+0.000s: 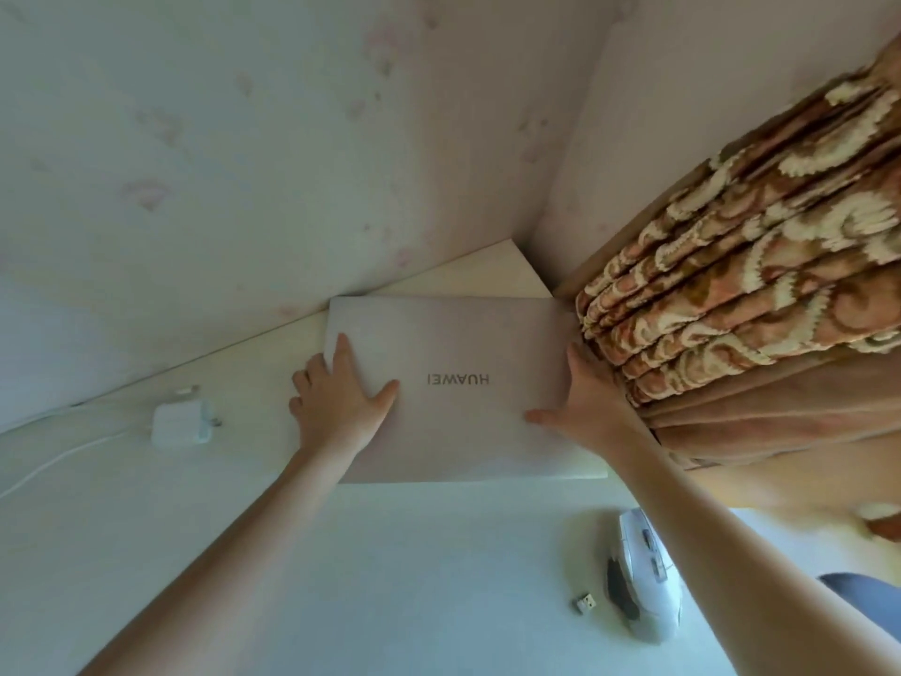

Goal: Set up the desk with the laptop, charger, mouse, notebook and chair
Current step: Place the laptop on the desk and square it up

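Head view: laptop [458, 383] right edge touching curtain [741, 295]; charger [181, 424] well left.

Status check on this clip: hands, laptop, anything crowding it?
Left hand flat on closed laptop lid; right hand at its right edge. Charger left, mouse and dongle near. Curtain against right edge.
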